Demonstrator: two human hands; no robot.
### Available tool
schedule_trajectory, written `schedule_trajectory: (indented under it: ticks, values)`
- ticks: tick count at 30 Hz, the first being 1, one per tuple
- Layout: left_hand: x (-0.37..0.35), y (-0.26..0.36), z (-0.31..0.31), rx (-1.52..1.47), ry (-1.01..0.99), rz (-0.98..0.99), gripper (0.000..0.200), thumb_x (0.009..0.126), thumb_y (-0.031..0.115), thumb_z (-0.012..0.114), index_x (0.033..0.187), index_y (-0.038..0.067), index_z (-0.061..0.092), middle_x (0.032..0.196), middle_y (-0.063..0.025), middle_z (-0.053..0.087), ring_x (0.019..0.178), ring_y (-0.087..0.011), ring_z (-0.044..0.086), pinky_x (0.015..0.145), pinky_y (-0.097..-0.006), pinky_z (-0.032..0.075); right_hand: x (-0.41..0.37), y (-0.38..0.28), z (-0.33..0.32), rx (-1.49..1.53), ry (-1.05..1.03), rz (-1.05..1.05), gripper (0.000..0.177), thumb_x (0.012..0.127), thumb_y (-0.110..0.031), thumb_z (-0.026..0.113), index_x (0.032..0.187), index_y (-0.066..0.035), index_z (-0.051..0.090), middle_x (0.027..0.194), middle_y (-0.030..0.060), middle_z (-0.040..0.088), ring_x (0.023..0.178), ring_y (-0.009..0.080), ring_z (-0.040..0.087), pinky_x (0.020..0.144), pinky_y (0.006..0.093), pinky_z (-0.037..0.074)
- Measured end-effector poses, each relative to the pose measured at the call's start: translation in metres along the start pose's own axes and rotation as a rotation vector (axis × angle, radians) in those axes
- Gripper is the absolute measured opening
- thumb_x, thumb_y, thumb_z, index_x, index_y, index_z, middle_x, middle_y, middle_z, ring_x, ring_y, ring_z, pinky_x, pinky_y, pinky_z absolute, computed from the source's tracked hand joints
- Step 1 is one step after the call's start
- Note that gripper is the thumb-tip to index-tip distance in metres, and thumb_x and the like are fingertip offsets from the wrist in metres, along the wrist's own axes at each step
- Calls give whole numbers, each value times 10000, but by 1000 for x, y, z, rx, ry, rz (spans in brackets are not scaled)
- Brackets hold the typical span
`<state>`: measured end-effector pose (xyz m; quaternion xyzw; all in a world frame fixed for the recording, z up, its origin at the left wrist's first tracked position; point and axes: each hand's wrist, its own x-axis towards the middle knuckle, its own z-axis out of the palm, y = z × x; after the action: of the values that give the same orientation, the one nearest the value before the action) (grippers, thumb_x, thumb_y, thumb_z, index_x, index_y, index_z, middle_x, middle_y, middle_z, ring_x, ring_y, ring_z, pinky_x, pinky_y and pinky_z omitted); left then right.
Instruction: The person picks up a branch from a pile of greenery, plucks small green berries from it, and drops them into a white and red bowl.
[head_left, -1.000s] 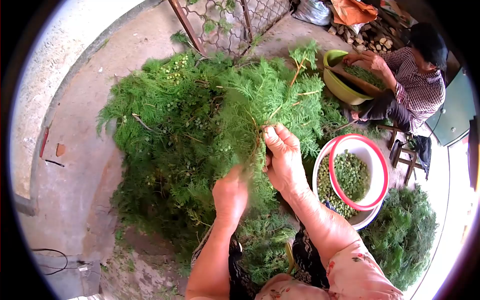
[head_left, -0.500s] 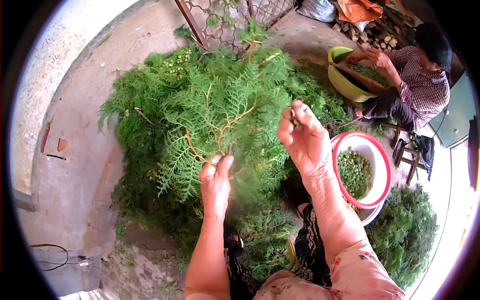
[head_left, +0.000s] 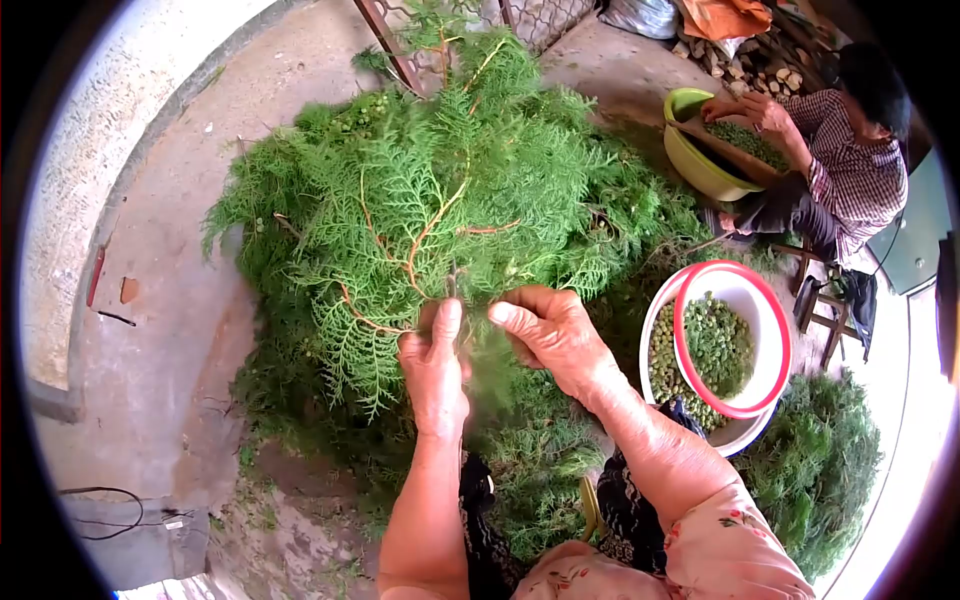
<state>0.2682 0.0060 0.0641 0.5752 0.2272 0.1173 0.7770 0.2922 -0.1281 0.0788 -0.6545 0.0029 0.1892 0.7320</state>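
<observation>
My left hand (head_left: 436,375) is closed around the woody base of a leafy conifer branch (head_left: 425,235), its flat green sprays fanning out ahead. Close to its right, my right hand (head_left: 565,340) has thumb and fingers pressed together beside the lower sprays; what they hold, if anything, is hidden. To the right of that hand stands a red-rimmed white bowl (head_left: 765,345) with small green cones (head_left: 718,345) in it. It overlaps a larger white basin (head_left: 655,310) that also holds green cones.
Under the branch lies a big heap of cut greenery (head_left: 290,340), with another pile (head_left: 815,470) at lower right. A co-worker (head_left: 850,160) sits at upper right by a yellow-green tub (head_left: 700,170) with a board across it. Firewood (head_left: 745,70) is stacked behind.
My right hand has come down and left, from raised beside the branch to close by my left hand. The branch has shifted slightly, still in my left hand.
</observation>
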Motion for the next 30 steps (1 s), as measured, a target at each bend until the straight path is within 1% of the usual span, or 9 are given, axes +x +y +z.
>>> schedule_trajectory:
  ticks: [2, 5, 11, 12, 16, 22, 25, 26, 30]
  values:
    - [-2, 5, -3, -21, -108, -2, 346, 748, 378, 702, 825, 69, 565, 636, 53, 490, 441, -38, 388, 377, -176, 273, -1, -3, 0, -28, -5, -12, 263, 835, -232, 621, 888, 24, 596, 632, 32, 559, 493, 69, 469, 459, 241, 397]
    - [-6, 11, -4, 89, -311, 65, 327, 780, 367, 664, 817, 70, 532, 661, 18, 503, 521, -54, 433, 387, -190, 288, -4, -11, 2, -129, 60, -69, 211, 841, -170, 608, 888, 33, 573, 650, 59, 581, 507, 93, 503, 473, 259, 414]
    - [-8, 7, -2, 57, -299, -79, 232, 789, 248, 673, 889, 67, 569, 665, 22, 534, 506, -42, 455, 361, -157, 277, 3, 2, -1, -251, 86, -288, 172, 832, -96, 595, 911, 45, 538, 696, 118, 594, 549, 136, 537, 510, 276, 439]
    - [-10, 4, -1, 38, -258, -93, 216, 793, 244, 670, 882, 75, 569, 672, 23, 541, 509, -45, 470, 352, -158, 278, 1, -2, 0, -260, 100, -263, 134, 839, -81, 578, 900, 33, 545, 688, 83, 583, 552, 112, 519, 512, 257, 435]
    - [-13, 5, -1, -6, -198, -125, 162, 798, 222, 669, 825, 113, 554, 718, 29, 563, 521, -64, 516, 334, -160, 297, 8, -2, -7, 155, -64, -24, 59, 868, -52, 524, 895, -12, 558, 645, -13, 518, 528, 67, 458, 490, 210, 394]
    - [-18, 11, 2, -128, -128, -174, 156, 810, 188, 655, 804, 149, 504, 670, 16, 518, 477, -88, 488, 328, -165, 306, 9, 4, -20, 570, -297, 140, 149, 806, -128, 638, 899, -36, 567, 672, 16, 540, 516, 97, 444, 453, 219, 347]
    - [-5, 9, -17, -355, -275, -260, 177, 809, 209, 659, 794, 149, 493, 624, -3, 501, 465, -88, 468, 326, -170, 293, 9, -3, -30, 846, -331, 198, 162, 809, -111, 625, 942, -35, 572, 798, 61, 571, 544, 124, 465, 468, 237, 363]
    - [-5, 8, -16, -291, -227, -208, 201, 810, 243, 657, 782, 141, 486, 571, -13, 479, 442, -86, 442, 330, -177, 285, 7, -5, -29, 783, -281, 164, 184, 821, -117, 613, 972, -28, 558, 802, 66, 571, 567, 134, 495, 490, 247, 391]
    - [-8, 10, -12, -219, -43, -240, 138, 797, 211, 674, 788, 133, 560, 676, 57, 520, 451, -45, 471, 350, -137, 359, 8, -3, -18, 706, -258, 56, 171, 855, -105, 567, 998, -19, 529, 806, 90, 581, 647, 177, 578, 556, 296, 460]
